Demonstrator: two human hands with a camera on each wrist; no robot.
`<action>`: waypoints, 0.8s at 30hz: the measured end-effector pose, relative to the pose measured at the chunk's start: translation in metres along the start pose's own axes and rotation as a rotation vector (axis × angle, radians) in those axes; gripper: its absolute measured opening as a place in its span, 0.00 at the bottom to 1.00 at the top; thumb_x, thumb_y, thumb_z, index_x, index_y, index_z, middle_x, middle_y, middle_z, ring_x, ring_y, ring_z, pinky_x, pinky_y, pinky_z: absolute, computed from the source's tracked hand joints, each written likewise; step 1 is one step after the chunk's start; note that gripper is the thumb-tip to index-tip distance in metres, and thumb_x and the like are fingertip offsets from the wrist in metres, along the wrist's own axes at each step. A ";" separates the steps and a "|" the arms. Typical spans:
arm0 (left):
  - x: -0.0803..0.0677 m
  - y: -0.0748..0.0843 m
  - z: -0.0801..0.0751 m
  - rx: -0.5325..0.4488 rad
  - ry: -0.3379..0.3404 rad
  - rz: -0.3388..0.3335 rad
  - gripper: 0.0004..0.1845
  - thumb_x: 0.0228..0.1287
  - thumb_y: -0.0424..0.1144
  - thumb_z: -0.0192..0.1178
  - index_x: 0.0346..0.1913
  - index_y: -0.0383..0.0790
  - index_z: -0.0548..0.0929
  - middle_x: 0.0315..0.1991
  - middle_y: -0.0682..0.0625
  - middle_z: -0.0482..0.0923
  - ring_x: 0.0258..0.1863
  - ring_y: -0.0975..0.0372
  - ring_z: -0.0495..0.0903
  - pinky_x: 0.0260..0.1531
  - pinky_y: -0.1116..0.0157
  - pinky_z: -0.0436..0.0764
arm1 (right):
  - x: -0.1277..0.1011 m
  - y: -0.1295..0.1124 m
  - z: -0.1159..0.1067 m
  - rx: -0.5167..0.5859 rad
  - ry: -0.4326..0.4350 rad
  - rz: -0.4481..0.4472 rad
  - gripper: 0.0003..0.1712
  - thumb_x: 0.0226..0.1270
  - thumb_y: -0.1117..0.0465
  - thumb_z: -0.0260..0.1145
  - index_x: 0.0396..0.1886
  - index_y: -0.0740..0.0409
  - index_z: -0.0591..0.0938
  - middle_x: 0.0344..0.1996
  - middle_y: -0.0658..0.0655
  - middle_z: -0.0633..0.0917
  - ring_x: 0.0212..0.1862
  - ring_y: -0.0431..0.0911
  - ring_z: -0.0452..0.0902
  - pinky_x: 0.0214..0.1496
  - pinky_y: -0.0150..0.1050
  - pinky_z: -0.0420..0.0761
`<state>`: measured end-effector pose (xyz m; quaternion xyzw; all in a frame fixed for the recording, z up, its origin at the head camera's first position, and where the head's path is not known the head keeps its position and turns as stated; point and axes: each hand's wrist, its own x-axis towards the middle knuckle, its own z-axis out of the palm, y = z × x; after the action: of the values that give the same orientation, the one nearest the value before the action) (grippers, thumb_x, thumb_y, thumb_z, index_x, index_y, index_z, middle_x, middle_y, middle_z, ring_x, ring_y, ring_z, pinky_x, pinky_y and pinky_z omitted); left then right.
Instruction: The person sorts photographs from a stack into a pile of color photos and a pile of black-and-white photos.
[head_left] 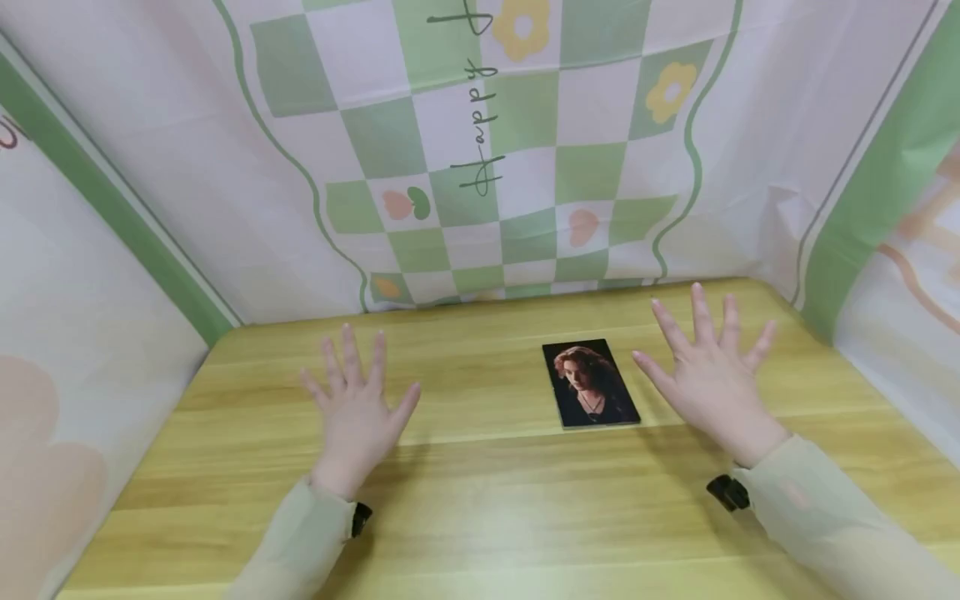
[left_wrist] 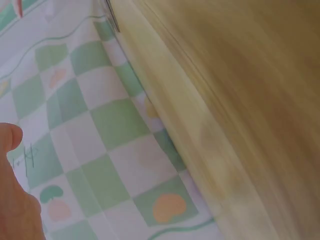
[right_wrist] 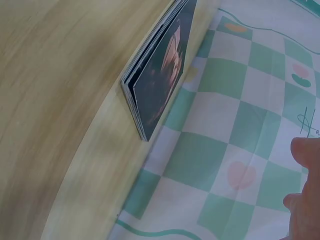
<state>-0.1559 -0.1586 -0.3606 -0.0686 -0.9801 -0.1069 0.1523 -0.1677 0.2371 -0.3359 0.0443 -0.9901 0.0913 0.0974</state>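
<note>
While both hands hover spread and hold nothing in the head view, left hand (head_left: 356, 412) apart, right hand (head_left: 708, 379) just beside the cards (head_left: 590, 383), flat on the table (head_left: 480, 500); right wrist view shows the cards (right_wrist: 157, 75) stacked; left wrist view only a fingertip, cloth (left_wrist: 100, 150)

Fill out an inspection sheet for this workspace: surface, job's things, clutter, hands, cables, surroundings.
Surface: light wooden table.
Job's things: stack of photo cards lying flat, portrait side up; the right wrist view shows several layers.
Clutter: nothing seen.
Hands: left hand open, fingers spread, apart from the stack; right hand open, fingers spread, just right of the stack, contact cannot be told.
Cables: nothing seen; a small black device sits at each wrist.
Surroundings: green-and-white checked cloth with flowers and lettering walls the table.
</note>
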 end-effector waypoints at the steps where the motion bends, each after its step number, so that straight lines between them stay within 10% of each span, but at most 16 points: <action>1: 0.002 0.003 0.001 -0.002 -0.001 0.004 0.44 0.67 0.63 0.44 0.76 0.45 0.41 0.72 0.41 0.14 0.70 0.41 0.16 0.60 0.27 0.27 | 0.001 -0.001 0.000 -0.001 -0.003 -0.002 0.42 0.70 0.32 0.38 0.76 0.45 0.43 0.72 0.58 0.23 0.68 0.66 0.10 0.56 0.68 0.06; 17: 0.026 0.076 0.013 -0.118 -0.105 0.075 0.43 0.68 0.66 0.39 0.75 0.52 0.35 0.72 0.45 0.13 0.71 0.43 0.18 0.64 0.33 0.23 | 0.008 -0.012 0.011 0.069 0.026 -0.054 0.41 0.71 0.34 0.40 0.76 0.45 0.44 0.73 0.65 0.30 0.70 0.71 0.20 0.63 0.71 0.14; 24: 0.038 0.095 0.013 -0.439 -0.249 0.105 0.41 0.70 0.61 0.40 0.75 0.51 0.32 0.73 0.47 0.14 0.71 0.46 0.16 0.67 0.40 0.22 | 0.015 -0.012 0.007 0.291 0.046 -0.080 0.40 0.72 0.40 0.47 0.75 0.55 0.50 0.72 0.72 0.42 0.69 0.75 0.36 0.64 0.77 0.33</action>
<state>-0.1797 -0.0603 -0.3425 -0.1633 -0.9398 -0.2997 0.0173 -0.1822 0.2235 -0.3378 0.0950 -0.9614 0.2306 0.1162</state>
